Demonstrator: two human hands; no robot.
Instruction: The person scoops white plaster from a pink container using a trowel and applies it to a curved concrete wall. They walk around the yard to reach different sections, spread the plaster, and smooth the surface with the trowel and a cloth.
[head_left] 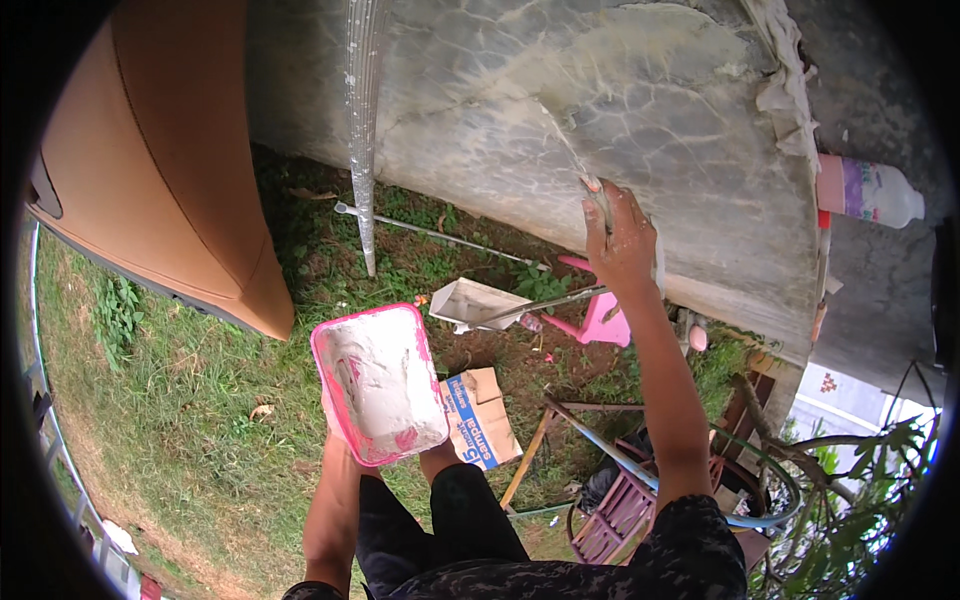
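Note:
A pink-rimmed plastic tub of white paste is in my left hand, tilted in front of my legs. My left fingers are mostly hidden beneath and behind its near left side. Against the grey cement wall, my right hand is closed round a small flat tool, its orange part showing by the fingertips. Most of that tool is covered by the hand, so its exact kind is unclear. A pale line of paste runs up the cracked wall from the tool.
A grooved, paint-spotted pole stands left of the wall, near an orange-brown covered vehicle. On the ground lie a white trough, a pink plastic stool and flattened cardboard. A bottle rests on the wall ledge.

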